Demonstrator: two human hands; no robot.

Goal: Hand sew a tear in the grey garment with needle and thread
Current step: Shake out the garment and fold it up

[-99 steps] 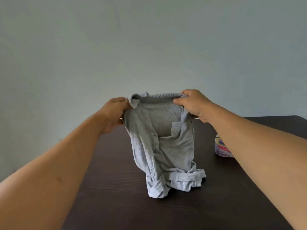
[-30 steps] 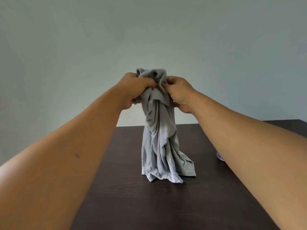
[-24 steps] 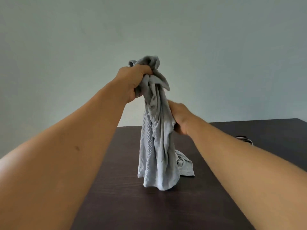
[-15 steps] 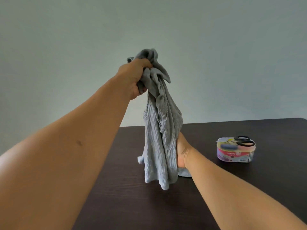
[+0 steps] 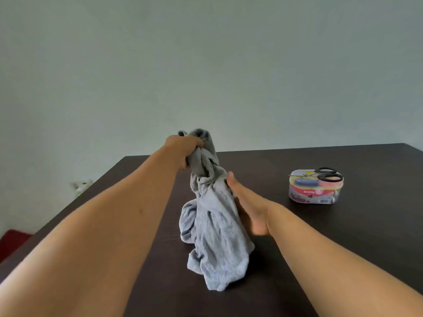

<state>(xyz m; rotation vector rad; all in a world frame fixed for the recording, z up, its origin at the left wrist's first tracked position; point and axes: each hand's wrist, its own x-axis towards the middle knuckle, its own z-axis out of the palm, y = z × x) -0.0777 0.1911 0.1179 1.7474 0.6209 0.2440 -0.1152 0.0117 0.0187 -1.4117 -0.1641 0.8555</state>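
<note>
The grey garment (image 5: 215, 227) hangs bunched into a rope-like bundle, and its lower part rests crumpled on the dark table (image 5: 343, 236). My left hand (image 5: 183, 151) grips the bundle's top in a fist. My right hand (image 5: 248, 209) sits against the garment's right side at mid-height, thumb pointing up along the cloth, fingers hidden behind it. No needle or thread shows outside the sewing kit box (image 5: 314, 192), which stands to the right of the garment.
Black-handled scissors (image 5: 327, 175) lie on the lid of the sewing kit box. A plain wall rises behind the table. A red object (image 5: 11, 242) and a small white item (image 5: 82, 186) lie beyond the table's left edge.
My left hand has come down with the garment, so more cloth now piles on the table. My right hand left the top, slid down the bundle and now stays at mid-height.
</note>
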